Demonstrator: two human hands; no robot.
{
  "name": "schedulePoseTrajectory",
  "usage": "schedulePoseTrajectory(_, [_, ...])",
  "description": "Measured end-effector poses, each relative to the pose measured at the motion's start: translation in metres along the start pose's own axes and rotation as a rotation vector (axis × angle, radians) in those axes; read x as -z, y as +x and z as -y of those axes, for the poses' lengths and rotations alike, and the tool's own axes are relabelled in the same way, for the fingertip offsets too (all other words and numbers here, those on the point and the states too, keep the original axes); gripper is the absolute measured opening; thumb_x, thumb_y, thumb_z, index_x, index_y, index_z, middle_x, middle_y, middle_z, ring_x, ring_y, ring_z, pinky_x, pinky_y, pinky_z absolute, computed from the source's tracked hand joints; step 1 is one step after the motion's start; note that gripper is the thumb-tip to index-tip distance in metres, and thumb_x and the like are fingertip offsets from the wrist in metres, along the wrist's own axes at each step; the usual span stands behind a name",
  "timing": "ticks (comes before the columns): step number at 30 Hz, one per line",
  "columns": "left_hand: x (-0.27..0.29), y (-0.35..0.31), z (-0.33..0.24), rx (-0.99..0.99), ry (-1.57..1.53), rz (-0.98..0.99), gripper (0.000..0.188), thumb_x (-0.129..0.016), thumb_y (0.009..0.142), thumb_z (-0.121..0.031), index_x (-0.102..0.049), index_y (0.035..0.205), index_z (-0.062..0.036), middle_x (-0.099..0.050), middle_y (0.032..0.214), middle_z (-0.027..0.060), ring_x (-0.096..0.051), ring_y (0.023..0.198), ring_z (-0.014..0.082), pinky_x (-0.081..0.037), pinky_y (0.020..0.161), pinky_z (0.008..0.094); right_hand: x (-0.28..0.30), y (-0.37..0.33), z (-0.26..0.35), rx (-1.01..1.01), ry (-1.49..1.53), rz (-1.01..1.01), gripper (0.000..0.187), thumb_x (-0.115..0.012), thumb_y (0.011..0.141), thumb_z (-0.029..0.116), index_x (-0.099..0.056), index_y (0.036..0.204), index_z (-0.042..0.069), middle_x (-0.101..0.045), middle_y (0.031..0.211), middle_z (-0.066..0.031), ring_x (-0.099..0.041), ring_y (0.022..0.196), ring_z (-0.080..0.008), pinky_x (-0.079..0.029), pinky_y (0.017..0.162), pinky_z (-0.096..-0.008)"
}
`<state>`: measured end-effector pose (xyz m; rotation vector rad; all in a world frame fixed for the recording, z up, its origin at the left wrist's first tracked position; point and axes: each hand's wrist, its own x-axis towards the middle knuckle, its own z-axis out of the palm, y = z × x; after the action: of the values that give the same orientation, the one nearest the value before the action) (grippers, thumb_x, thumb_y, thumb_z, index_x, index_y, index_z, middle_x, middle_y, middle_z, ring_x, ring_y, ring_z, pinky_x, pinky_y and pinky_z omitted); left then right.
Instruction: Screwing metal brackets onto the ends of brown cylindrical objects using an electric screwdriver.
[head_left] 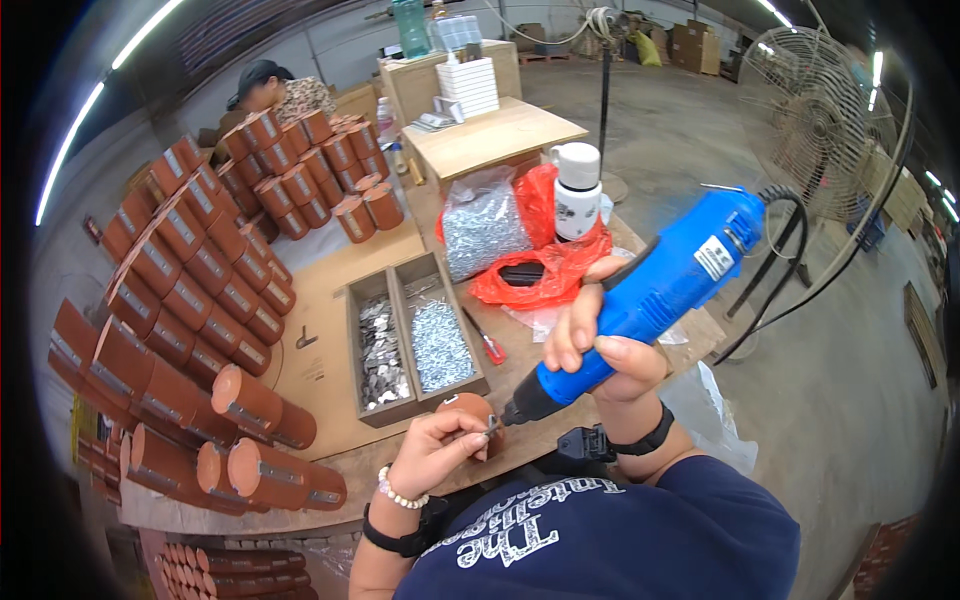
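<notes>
My right hand point(610, 350) is wrapped round a blue electric screwdriver point(655, 295), which is tilted with its black nose down to the left. At the nose, my left hand point(440, 450) pinches a small metal piece point(491, 425) against a reddish-brown cylinder point(466, 403). The fingers partly hide that cylinder, and I cannot make out the screwdriver's bit tip. Just beyond stands a two-part wooden box, with flat metal pieces point(384, 350) in its left compartment and screws point(440, 345) in the right one.
Stacked brown cylinders point(190, 300) with metal strips fill the table's left side. A red-handled screwdriver point(493, 350) lies beside the box. Beyond are a bag of screws point(485, 230), a red plastic bag point(540, 270) and a white bottle point(577, 190). Another person point(280, 90) bends behind the stacks.
</notes>
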<state>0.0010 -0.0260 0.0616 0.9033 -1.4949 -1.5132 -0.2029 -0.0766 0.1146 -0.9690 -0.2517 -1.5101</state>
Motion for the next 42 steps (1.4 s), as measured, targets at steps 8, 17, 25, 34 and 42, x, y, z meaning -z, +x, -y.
schedulePoseTrajectory(8, [0.000,0.002,0.012,0.022,-0.095,0.037,0.009,-0.050,0.083,-0.005,-0.055,0.083,0.0021,-0.055,0.072,0.0017,-0.052,0.066,0.0064,-0.043,0.061,0.0196,-0.001,-0.001,0.001,0.034,-0.032,0.131,0.056,-0.055,0.067,0.003,-0.028,0.116,0.003,-0.049,0.068,-0.0087,-0.053,0.059,-0.0212,-0.044,0.057,-0.0361])
schedulePoseTrajectory(17, [-0.001,0.007,0.014,-0.024,-0.127,-0.007,0.003,-0.051,0.081,-0.002,-0.054,0.080,0.0006,-0.054,0.073,0.0022,-0.053,0.066,0.0071,-0.044,0.061,0.0204,-0.001,0.002,-0.006,0.029,-0.143,0.144,0.057,-0.056,0.067,0.003,-0.028,0.116,0.002,-0.050,0.067,-0.0092,-0.055,0.062,-0.0217,-0.047,0.065,-0.0373])
schedulePoseTrajectory(25, [-0.001,0.001,0.021,0.019,-0.124,-0.039,0.003,-0.052,0.081,-0.003,-0.053,0.082,-0.0001,-0.053,0.074,0.0020,-0.052,0.067,0.0070,-0.044,0.061,0.0202,-0.002,-0.004,-0.011,-0.018,-0.143,0.009,0.057,-0.054,0.066,0.005,-0.027,0.116,0.001,-0.049,0.066,-0.0094,-0.053,0.058,-0.0205,-0.045,0.060,-0.0358])
schedulePoseTrajectory(34, [-0.007,0.006,0.024,-0.257,0.271,-0.100,0.007,-0.051,0.076,-0.001,-0.046,0.072,-0.0020,-0.045,0.072,0.0045,-0.045,0.069,0.0153,-0.038,0.065,0.0257,0.008,-0.004,-0.013,0.002,-0.204,0.024,0.054,-0.048,0.071,0.014,-0.028,0.121,0.004,-0.044,0.070,-0.0069,-0.048,0.061,-0.0181,-0.044,0.061,-0.0338])
schedulePoseTrajectory(42, [0.012,-0.003,0.017,-0.207,0.730,-0.471,0.051,-0.061,0.073,-0.029,-0.043,0.110,0.0011,-0.043,0.110,0.0178,-0.043,0.102,0.0313,-0.033,0.090,0.0360,0.020,0.000,-0.004,0.035,-0.245,0.125,0.049,-0.043,0.074,0.015,-0.029,0.119,0.003,-0.047,0.078,-0.0070,-0.046,0.068,-0.0178,-0.039,0.068,-0.0369])
